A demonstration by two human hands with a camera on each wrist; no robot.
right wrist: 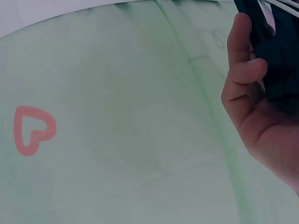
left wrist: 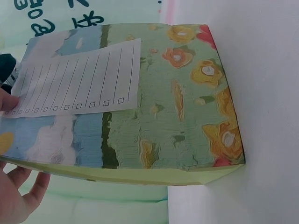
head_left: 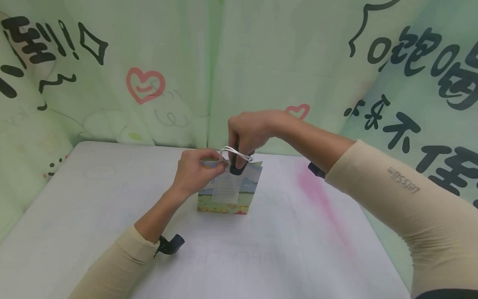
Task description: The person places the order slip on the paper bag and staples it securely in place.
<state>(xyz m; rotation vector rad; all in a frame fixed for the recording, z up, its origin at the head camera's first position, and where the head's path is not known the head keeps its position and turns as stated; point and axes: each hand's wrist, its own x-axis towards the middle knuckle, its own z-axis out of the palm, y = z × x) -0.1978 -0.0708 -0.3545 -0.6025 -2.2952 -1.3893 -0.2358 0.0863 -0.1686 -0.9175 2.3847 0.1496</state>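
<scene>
Head view: the right hand [head_left: 248, 131] reaches down from above with its fingers curled round a black tool [head_left: 238, 167], held at the upper edge of a printed bag; what kind of tool it is, I cannot tell. Right wrist view shows the bent fingers against the tool's dark body, with white cord crossing near it at the top corner. Just beside it, the left hand [head_left: 196, 171] pinches the bag's top together with a sheet of ruled paper [head_left: 226, 191]: in the left wrist view the thumb lies on the paper and fingers show behind the bag.

The sheet hangs down the front of the bag [head_left: 247, 195], its lines each ending in a small box. A white cord handle [head_left: 242, 155] loops above the rim, in front of the right hand's fingers. The bag stands upright on the white table [head_left: 269, 257], near the middle of its far edge, printed with blue sky, a green field and orange and yellow flowers.

Both forearms wear beige sleeves [head_left: 377, 195], the right one lettered; a dark device [head_left: 171, 245] is strapped at the left wrist. A pink smear [head_left: 317, 191] runs along the table toward its right edge. Beyond the far edge hangs a pale green curtain [head_left: 186, 50] with black lettering [head_left: 403, 133] and two red hearts, the larger [head_left: 145, 86] to the left.
</scene>
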